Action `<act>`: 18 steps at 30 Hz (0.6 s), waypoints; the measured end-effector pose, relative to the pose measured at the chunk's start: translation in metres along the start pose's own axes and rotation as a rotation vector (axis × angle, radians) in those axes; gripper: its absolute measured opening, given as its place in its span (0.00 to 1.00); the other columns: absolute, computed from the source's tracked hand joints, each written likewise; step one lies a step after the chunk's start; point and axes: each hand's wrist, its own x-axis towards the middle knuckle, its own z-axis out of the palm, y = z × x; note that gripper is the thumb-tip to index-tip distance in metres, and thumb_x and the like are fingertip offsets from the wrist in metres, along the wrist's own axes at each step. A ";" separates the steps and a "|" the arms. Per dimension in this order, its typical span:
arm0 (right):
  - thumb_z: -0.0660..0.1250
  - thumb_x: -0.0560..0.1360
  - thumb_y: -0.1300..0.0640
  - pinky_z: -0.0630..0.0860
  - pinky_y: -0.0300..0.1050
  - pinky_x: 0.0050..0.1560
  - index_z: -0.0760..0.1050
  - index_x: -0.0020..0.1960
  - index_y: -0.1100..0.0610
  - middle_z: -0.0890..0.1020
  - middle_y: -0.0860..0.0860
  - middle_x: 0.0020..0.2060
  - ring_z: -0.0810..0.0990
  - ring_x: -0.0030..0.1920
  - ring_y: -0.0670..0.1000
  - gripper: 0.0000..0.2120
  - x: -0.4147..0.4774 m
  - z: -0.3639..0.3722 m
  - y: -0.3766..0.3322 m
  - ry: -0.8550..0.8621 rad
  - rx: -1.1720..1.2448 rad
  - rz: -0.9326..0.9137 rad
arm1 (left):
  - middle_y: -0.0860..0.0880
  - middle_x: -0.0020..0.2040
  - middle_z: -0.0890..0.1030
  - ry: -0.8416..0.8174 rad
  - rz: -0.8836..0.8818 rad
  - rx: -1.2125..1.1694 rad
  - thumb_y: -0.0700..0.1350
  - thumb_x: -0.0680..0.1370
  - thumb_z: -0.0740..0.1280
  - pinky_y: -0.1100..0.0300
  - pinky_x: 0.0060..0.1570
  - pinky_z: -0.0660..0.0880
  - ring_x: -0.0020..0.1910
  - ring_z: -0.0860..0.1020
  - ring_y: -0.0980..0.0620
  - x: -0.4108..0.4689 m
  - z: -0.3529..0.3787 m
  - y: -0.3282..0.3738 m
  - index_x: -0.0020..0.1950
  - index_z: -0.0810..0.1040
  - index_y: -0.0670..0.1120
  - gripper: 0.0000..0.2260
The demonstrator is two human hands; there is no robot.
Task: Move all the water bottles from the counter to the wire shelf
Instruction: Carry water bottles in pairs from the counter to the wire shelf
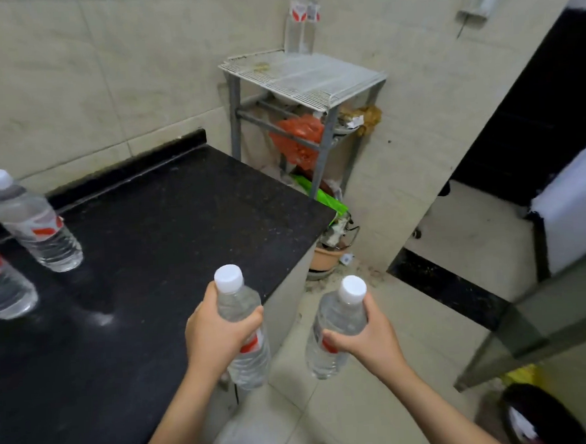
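My left hand (216, 333) grips a clear water bottle (246, 358) with a white cap, held upright at the black counter's (169, 236) right edge. A second such bottle (330, 353) is in my right hand (367, 340), over the floor. On the counter's left side stand two more bottles, one tall (34, 224) and one cut off by the frame edge (0, 287). The wire shelf (310, 76) stands in the far corner, and two bottles (301, 18) stand at the back of its top tier against the wall.
Red and green plastic bags (300, 142) and clutter fill the shelf's lower tiers. A clay pot (324, 257) sits on the floor below. A dark doorway (535, 114) opens at the right, with a metal table edge (518, 342) and a dark bin (540, 416) near my right arm.
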 end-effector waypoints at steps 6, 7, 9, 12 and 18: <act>0.75 0.52 0.47 0.73 0.37 0.46 0.68 0.56 0.44 0.78 0.38 0.47 0.78 0.49 0.42 0.34 0.031 -0.031 0.017 0.056 0.026 0.022 | 0.51 0.40 0.81 -0.076 0.023 0.037 0.51 0.62 0.74 0.51 0.48 0.75 0.44 0.79 0.47 0.027 0.045 0.017 0.47 0.73 0.52 0.17; 0.76 0.53 0.49 0.72 0.35 0.45 0.67 0.57 0.44 0.77 0.37 0.47 0.77 0.48 0.40 0.35 0.039 -0.038 0.019 0.070 0.034 0.013 | 0.53 0.40 0.80 -0.086 0.026 0.043 0.49 0.63 0.74 0.52 0.48 0.74 0.45 0.79 0.47 0.032 0.053 0.022 0.46 0.72 0.52 0.16; 0.75 0.52 0.49 0.71 0.33 0.45 0.65 0.58 0.45 0.75 0.34 0.47 0.75 0.47 0.35 0.37 0.060 -0.054 0.023 0.117 0.053 -0.016 | 0.53 0.40 0.80 -0.087 0.044 0.052 0.49 0.63 0.74 0.50 0.48 0.75 0.45 0.79 0.46 0.043 0.069 0.034 0.45 0.72 0.52 0.15; 0.75 0.52 0.52 0.71 0.38 0.50 0.64 0.59 0.46 0.74 0.35 0.47 0.76 0.48 0.38 0.38 0.100 -0.087 0.028 0.173 0.103 -0.070 | 0.50 0.42 0.81 -0.050 0.082 0.034 0.60 0.55 0.68 0.47 0.50 0.76 0.46 0.79 0.45 0.065 0.103 0.062 0.41 0.71 0.56 0.19; 0.79 0.57 0.61 0.68 0.31 0.51 0.63 0.57 0.44 0.72 0.33 0.48 0.73 0.48 0.35 0.37 0.183 -0.163 0.028 0.190 0.183 -0.208 | 0.54 0.41 0.81 0.043 0.139 -0.050 0.61 0.51 0.65 0.45 0.53 0.76 0.47 0.80 0.44 0.107 0.167 0.126 0.40 0.71 0.59 0.20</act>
